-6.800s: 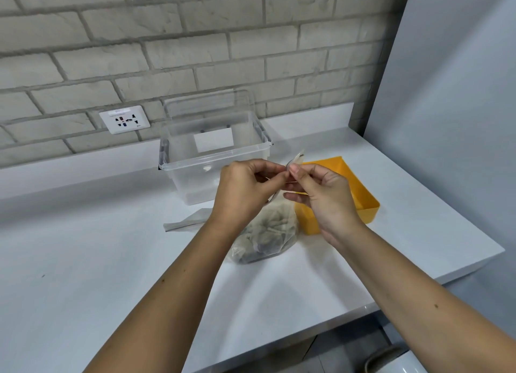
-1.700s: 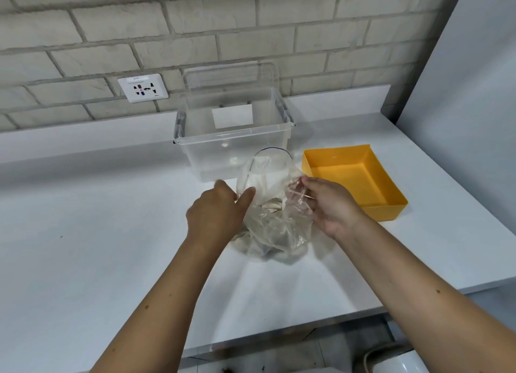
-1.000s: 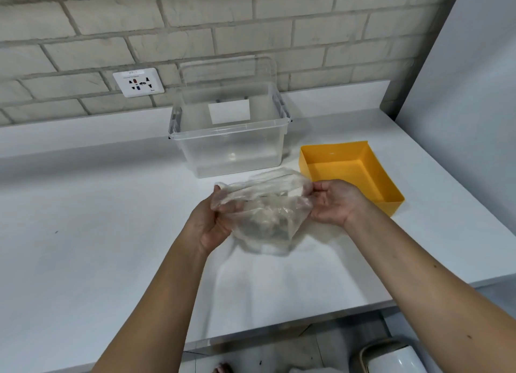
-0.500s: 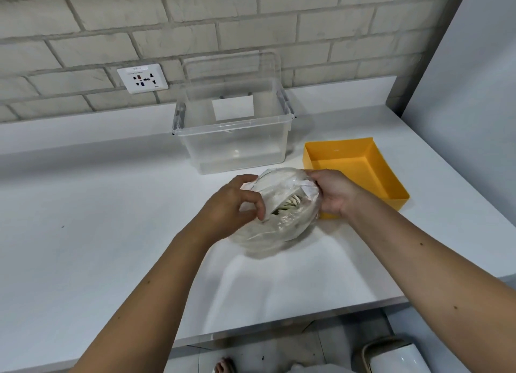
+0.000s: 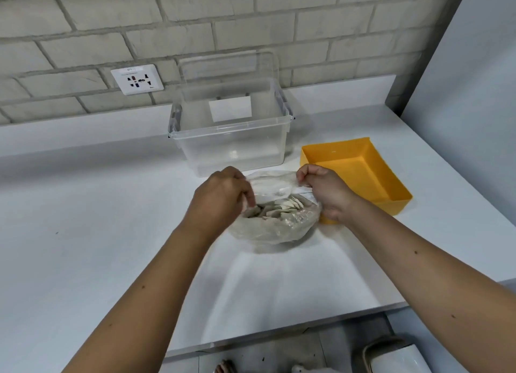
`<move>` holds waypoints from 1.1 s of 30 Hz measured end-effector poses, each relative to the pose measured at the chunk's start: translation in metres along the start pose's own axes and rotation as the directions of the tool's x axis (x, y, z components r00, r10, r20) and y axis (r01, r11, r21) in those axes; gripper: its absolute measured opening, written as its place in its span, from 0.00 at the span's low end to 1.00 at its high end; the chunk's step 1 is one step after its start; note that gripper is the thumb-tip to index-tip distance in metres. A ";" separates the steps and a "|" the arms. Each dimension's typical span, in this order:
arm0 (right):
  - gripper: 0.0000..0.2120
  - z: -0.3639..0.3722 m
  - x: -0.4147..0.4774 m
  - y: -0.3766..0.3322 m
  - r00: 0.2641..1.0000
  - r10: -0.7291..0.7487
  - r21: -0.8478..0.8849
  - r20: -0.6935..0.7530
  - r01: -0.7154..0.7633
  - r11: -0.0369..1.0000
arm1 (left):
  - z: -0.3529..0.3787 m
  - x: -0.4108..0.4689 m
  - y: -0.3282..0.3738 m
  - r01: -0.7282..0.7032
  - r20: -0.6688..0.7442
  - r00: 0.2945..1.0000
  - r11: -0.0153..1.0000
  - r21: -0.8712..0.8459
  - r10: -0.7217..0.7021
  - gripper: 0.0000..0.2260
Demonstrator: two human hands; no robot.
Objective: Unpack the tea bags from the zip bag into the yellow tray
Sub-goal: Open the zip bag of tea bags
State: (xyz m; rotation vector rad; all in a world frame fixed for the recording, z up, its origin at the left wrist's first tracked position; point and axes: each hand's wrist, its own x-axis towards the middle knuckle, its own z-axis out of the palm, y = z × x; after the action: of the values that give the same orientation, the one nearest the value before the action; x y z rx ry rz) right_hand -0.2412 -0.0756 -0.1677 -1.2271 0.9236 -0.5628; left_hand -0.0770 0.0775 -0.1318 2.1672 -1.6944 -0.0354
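Head-worn view, forward and down, close over the countertop point(image 5: 83, 261).

Arms reach forward; left hand point(image 5: 220, 199), right hand point(image 5: 326, 194) pinch zip bag point(image 5: 279, 229) mouth.

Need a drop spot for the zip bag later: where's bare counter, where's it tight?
Free: the counter left of the left hand and clear bin, back to the wall; the strip from the zip bag to the front edge. Tight: centre, where both hands grip the bag, with the yellow tray at the right hand and the bin behind.
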 end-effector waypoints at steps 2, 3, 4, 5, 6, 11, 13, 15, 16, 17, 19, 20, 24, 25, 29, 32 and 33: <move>0.17 0.004 0.000 -0.004 1.000 -0.016 -0.025 0.027 0.017 1.000 | 0.000 0.000 0.018 0.002 0.025 1.000 1.000 0.003 -0.002 0.08; 0.17 0.005 0.000 -0.006 1.000 -0.003 -0.015 0.030 0.003 1.000 | 0.002 0.001 0.021 -0.004 0.088 0.996 1.000 0.020 0.002 0.06; 0.16 0.005 0.001 -0.008 1.000 0.015 0.005 0.023 -0.015 1.000 | 0.003 0.002 0.020 -0.014 0.151 0.988 0.999 0.041 0.008 0.06; 0.15 0.003 0.000 -0.010 0.999 0.028 0.030 0.026 -0.028 0.999 | 0.003 0.003 0.014 -0.021 0.203 0.979 0.998 0.052 0.010 0.05; 0.12 0.002 -0.002 -0.011 0.998 0.029 0.043 0.053 -0.032 0.999 | 0.003 0.004 0.006 -0.012 0.232 0.973 0.999 0.045 0.001 0.07; 0.15 -0.011 -0.013 0.000 0.948 -0.104 -0.255 0.300 0.184 0.949 | 0.004 0.006 -0.020 0.030 0.153 0.988 0.999 0.031 -0.034 0.20; 0.12 -0.012 -0.014 -0.001 0.940 -0.178 -0.224 0.290 0.248 0.943 | 0.005 0.006 -0.034 -0.004 0.117 0.993 0.999 -0.045 0.009 0.22; 0.08 -0.011 -0.011 -0.005 0.942 -0.253 -0.188 0.218 0.295 0.937 | 0.001 0.007 -0.047 -0.003 0.059 0.998 0.973 -0.231 0.018 0.24; 0.09 -0.010 -0.008 -0.008 0.942 -0.277 -0.193 0.187 0.312 0.930 | -0.002 0.008 -0.051 0.016 0.039 0.999 0.946 -0.325 -0.004 0.24; 0.11 -0.008 -0.008 -0.012 0.939 -0.296 -0.221 0.174 0.330 0.918 | -0.004 0.008 -0.054 0.034 0.023 0.999 0.922 -0.386 -0.028 0.24; 0.12 0.001 -0.006 -0.018 0.926 -0.328 -0.352 0.188 0.375 0.857 | -0.004 0.010 -0.056 0.062 0.000 0.998 0.911 -0.408 -0.068 0.22; 0.12 0.005 -0.006 -0.020 0.917 -0.341 -0.437 0.208 0.399 0.806 | -0.002 0.010 -0.055 0.079 -0.006 0.996 0.913 -0.400 -0.089 0.21; 0.19 0.020 -0.005 -0.017 0.912 -0.351 -0.740 0.211 0.384 0.552 | 0.002 0.007 -0.054 0.182 0.117 0.982 0.915 -0.359 -0.149 0.33; 0.26 0.021 -0.006 -0.016 0.919 -0.338 -0.786 0.205 0.360 0.503 | 0.002 0.005 -0.054 0.188 0.157 0.977 0.926 -0.327 -0.143 0.37; 0.46 0.018 -0.007 -0.015 0.923 -0.266 -0.862 0.276 0.361 0.356 | 0.001 0.000 -0.055 0.178 0.253 0.958 0.971 -0.159 -0.134 0.44; 0.49 0.016 -0.004 -0.017 0.918 -0.187 -0.859 0.350 0.394 0.326 | 0.003 -0.003 -0.058 0.233 0.209 0.960 0.946 -0.227 -0.186 0.42; 0.49 0.015 -0.003 -0.019 0.917 -0.160 -0.857 0.365 0.398 0.327 | 0.005 -0.005 -0.056 0.254 0.183 0.961 0.917 -0.306 -0.205 0.39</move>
State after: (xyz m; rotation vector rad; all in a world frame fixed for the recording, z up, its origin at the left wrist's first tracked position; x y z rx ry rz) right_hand -0.2285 -0.0705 -0.1479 -2.5019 0.8267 -0.0918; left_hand -0.0281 0.0915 -0.1552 2.1342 -1.3767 -0.5180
